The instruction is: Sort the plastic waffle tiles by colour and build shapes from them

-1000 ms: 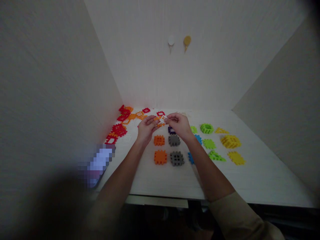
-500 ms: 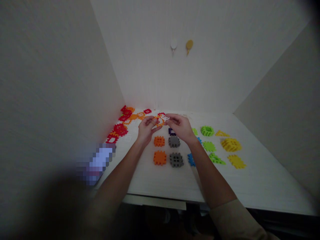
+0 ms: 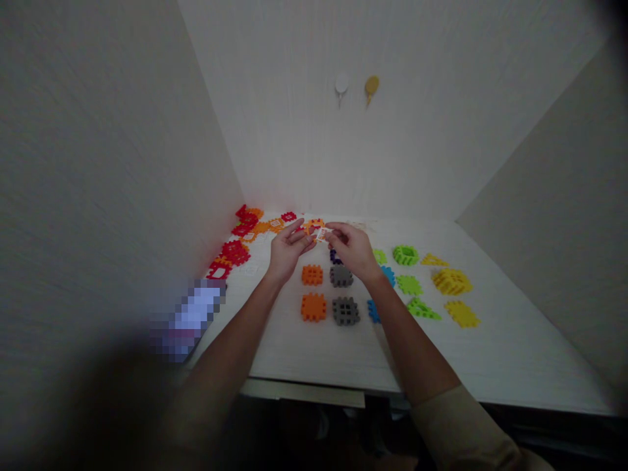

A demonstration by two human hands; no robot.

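Note:
My right hand (image 3: 354,247) pinches a small white square piece with a window-like grid (image 3: 322,234). Beside it, my left hand (image 3: 287,254) has its fingers stretched out and apart, with no piece visibly held; the fingertips come close to the white piece. Just behind the fingertips is an orange piece (image 3: 315,223) with some red by it. Under and near the right hand lie a dark purple block (image 3: 335,256), partly covered, and a grey block (image 3: 341,275). An orange window block (image 3: 312,275) lies closer to the left wrist.
Red toothed pieces (image 3: 235,252) and orange ones pile along the left wall. A phone (image 3: 193,320) lies at front left. Nearer me are an orange block (image 3: 313,307) and a grey window block (image 3: 346,311). Green blocks (image 3: 409,284) and yellow blocks (image 3: 452,281) are to the right.
The orange piece has left my left hand and now shows behind the fingertips. That hand's fingers have spread. My right hand still holds the white piece, now turned to show its grid.

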